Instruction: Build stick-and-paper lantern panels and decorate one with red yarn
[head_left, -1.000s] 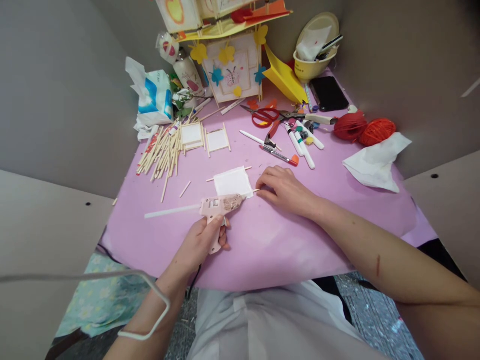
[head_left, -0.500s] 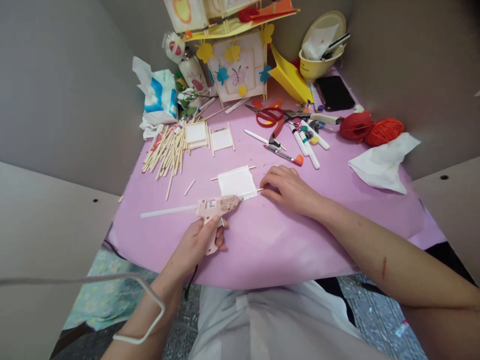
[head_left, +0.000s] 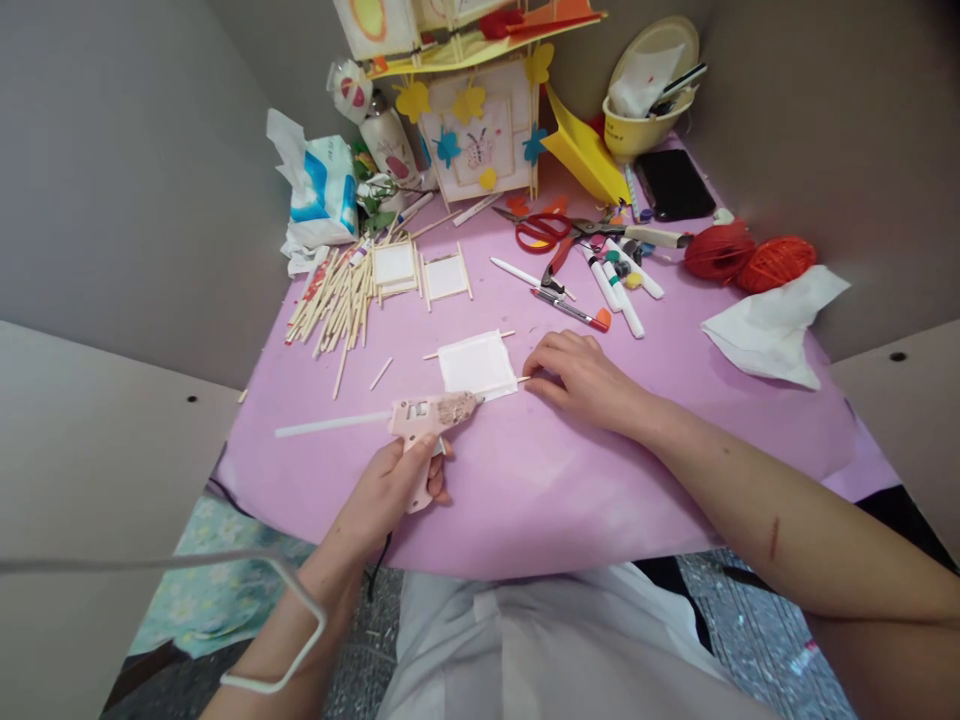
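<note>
Desk [head_left: 600, 500]: purple-covered; it and the things lying on it sit slightly further right in view than a second ago, in the same arrangement.
Tower [head_left: 496, 110]: paper panels and sticks, at the back, with yellow and blue cutouts on its front.
Tissue pack [head_left: 330, 180]: blue and white, back left; small print, too blurred to read.
Bowl [head_left: 637, 135]: yellow, back right; dark lettering on its wall, too small to read.
Gun [head_left: 439, 410]: pink; its nozzle is at the paper's near edge, further left along it than a second ago, when it was close to the right corner. Whether it touches, I cannot tell.
Left hand [head_left: 405, 470]: grip wrapped around the gun's handle.
Right hand [head_left: 566, 375]: grip pinching the end of a thin stick [head_left: 523, 379] that juts from the paper's right side, as it did a second ago.
Paper [head_left: 476, 362]: white, flat on the desk, beyond the left grip and just left of the right one.
Glue stick [head_left: 330, 427]: translucent, poking from the gun's rear.
</note>
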